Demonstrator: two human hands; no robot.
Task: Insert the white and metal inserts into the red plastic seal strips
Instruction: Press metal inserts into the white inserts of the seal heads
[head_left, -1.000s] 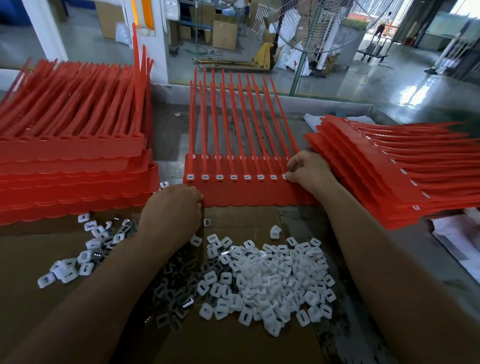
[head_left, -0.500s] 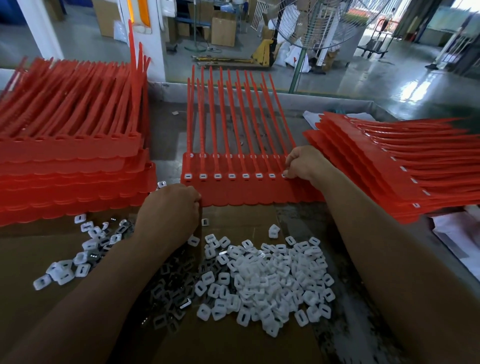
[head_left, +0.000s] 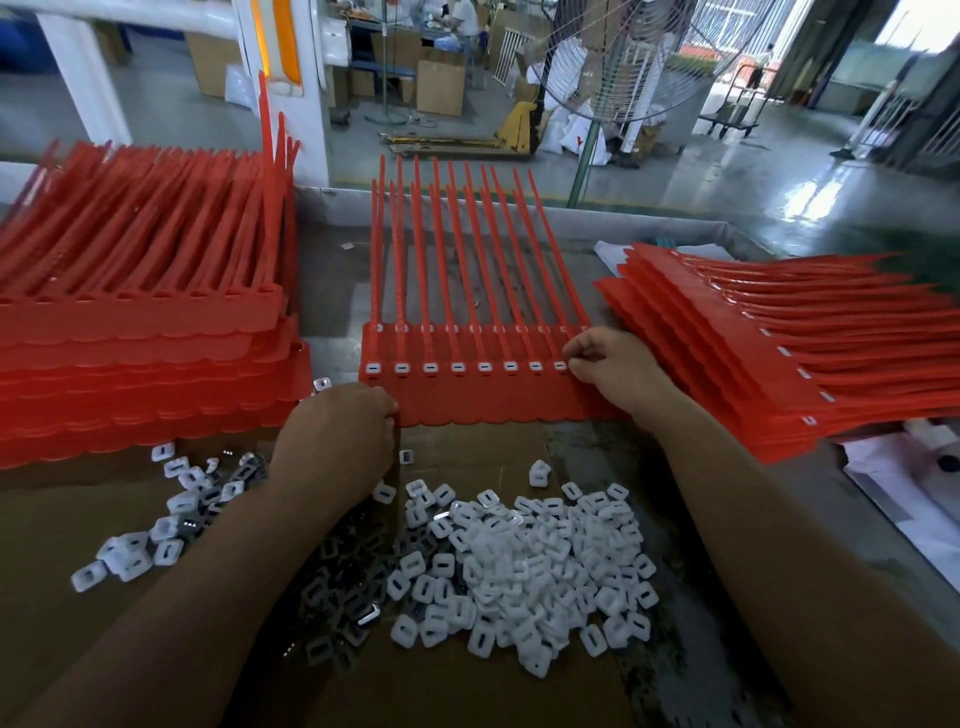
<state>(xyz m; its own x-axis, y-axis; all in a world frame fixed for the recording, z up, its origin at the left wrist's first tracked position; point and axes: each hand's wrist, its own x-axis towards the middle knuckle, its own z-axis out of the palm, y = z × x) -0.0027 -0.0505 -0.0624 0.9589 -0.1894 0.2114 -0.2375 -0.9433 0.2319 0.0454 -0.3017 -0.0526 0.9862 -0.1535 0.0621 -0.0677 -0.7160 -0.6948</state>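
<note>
— Seal strips (head_left: 483, 400), the ones being filled: where were they?
— They lay flat in the middle of the bench, between your two hands, with the tails pointing far. A row of seated inserts (head_left: 457, 367) ran along their heads.
— And the right hand (head_left: 618, 364)?
— You had it at the right end of that row, fingers curled, with thumb and forefinger pinched on the red plastic. Whether an insert sat under them, I could not tell.
— The left hand (head_left: 337, 441)?
— It was balled up at the near left corner, touching the edge. Its back hid the fingers, so I could not tell what, if anything, you held.
— Loose parts?
— The white inserts (head_left: 545, 561) lay heaped on the cardboard (head_left: 467, 691) near you. The metal inserts (head_left: 343, 597) lay just left of them, beside your left forearm. One red stack (head_left: 145, 332) stood at the left, and a fanned stack (head_left: 727, 353) lay at the right.
</note>
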